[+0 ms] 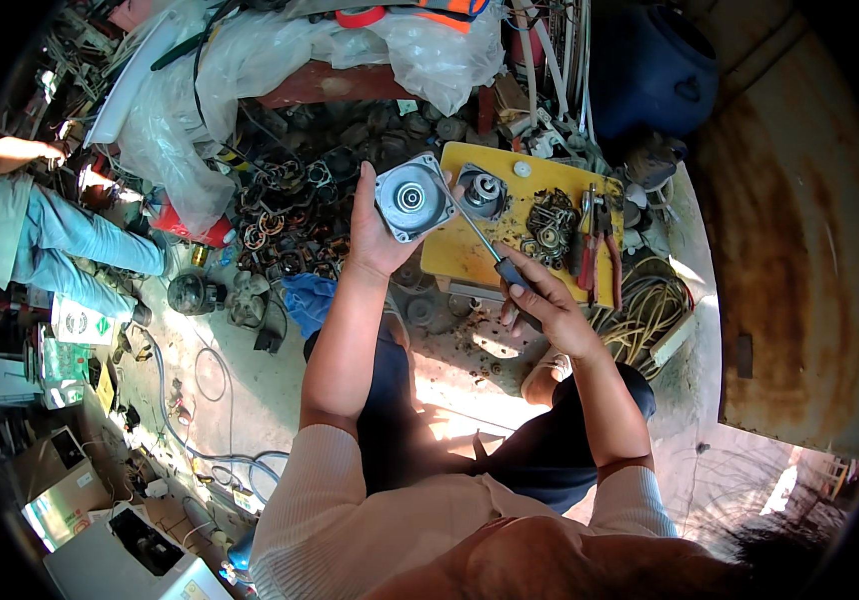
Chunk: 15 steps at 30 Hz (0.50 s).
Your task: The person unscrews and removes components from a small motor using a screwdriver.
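My left hand [375,238] is closed around a square grey metal motor end cover [412,198], its round hollow with a bearing seat facing up. In my right hand [548,308] is a screwdriver [506,268] with a dark handle, its thin metal shaft slanting up and left to the cover's right edge. Whether the tip touches the cover cannot be made out. Just right of the cover, a second square metal motor part [484,192] with a raised centre sits on a yellow board [450,262].
On the board lie a heap of small dark metal parts [550,228] and red-handled pliers [612,262]. Coiled yellowish cable [650,305] is at right. Copper-wound motor parts [275,205] pile up beyond my left arm. Another person's legs [90,235] are at far left. A blue barrel [650,75] stands back right.
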Available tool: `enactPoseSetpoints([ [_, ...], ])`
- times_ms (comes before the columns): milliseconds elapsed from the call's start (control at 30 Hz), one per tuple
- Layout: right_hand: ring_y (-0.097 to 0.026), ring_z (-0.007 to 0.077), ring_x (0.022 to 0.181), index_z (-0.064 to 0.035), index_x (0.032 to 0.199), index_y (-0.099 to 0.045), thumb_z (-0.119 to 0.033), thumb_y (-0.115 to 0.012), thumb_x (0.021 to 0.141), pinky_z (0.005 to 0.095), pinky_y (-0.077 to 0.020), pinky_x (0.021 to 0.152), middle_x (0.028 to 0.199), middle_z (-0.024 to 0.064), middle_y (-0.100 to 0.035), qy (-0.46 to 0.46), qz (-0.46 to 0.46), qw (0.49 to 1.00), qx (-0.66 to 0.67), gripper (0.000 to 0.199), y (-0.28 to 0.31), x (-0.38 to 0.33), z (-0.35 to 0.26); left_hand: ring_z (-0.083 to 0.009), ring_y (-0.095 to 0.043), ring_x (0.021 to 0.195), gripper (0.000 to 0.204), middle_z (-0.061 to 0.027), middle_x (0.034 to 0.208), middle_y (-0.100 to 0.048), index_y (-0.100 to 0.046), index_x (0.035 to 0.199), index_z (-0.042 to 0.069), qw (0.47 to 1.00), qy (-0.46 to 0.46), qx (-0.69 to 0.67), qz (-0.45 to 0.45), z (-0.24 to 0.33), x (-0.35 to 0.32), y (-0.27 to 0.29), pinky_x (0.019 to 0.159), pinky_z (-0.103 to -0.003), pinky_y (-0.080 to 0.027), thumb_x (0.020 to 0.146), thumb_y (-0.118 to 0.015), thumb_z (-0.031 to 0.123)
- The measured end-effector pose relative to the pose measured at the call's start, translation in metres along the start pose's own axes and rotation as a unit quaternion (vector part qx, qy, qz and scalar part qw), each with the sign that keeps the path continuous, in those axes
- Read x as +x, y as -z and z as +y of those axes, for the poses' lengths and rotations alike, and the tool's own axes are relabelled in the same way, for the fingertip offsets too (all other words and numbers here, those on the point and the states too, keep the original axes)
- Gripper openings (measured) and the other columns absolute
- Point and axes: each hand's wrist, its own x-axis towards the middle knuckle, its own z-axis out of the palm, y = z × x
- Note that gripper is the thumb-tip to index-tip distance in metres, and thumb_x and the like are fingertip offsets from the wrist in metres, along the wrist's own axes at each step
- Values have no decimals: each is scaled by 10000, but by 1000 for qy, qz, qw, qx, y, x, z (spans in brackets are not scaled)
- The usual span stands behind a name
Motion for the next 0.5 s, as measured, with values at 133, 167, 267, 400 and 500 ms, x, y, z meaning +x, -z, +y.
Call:
enactPoseSetpoints([
  [133, -583, 91, 733, -98, 1484, -381, -125, -508, 1000, 205, -418, 518, 918, 6, -508, -6, -12, 998, -56, 501, -2, -1, 2, -412, -526, 1229, 742, -237, 1258, -574, -468, 1358, -5, 996, -37, 76, -10, 0, 3, -1, 1052, -495, -422, 931, -494, 602],
  [167, -578, 77, 731, -117, 1483, -387, -131, -507, 1003, 202, -410, 525, 910, 0, -525, -11, -15, 999, -51, 495, -2, 0, 1, -400, -541, 1218, 728, -234, 1246, -581, -466, 1358, -5, 994, -47, 98, -19, 0, 4, 0, 1047, -483, -432, 936, -497, 588],
  [267, -566, 53, 722, -151, 1481, -398, -139, -502, 1008, 196, -392, 536, 890, -11, -553, -25, -23, 999, -38, 485, -1, 1, 0, -405, -544, 1211, 761, -243, 1257, -570, -430, 1381, -18, 986, -61, 153, -28, 1, 3, 2, 1053, -487, -425, 939, -474, 599],
  [400, -565, 75, 704, -132, 1475, -406, -124, -489, 1006, 191, -385, 527, 879, -3, -535, -35, -30, 999, -7, 476, -1, 1, -1, -388, -555, 1200, 793, -245, 1273, -558, -413, 1389, -30, 975, -76, 208, -26, 2, 2, 1, 1054, -483, -425, 930, -475, 613],
  [500, -566, 90, 695, -118, 1467, -418, -115, -482, 1004, 185, -382, 523, 877, 6, -533, -30, -36, 999, 17, 468, -2, 2, -1, -316, -623, 1119, 692, -175, 1217, -611, -464, 1350, 0, 976, -79, 202, -35, 0, 1, -5, 986, -401, -480, 953, -481, 565],
])
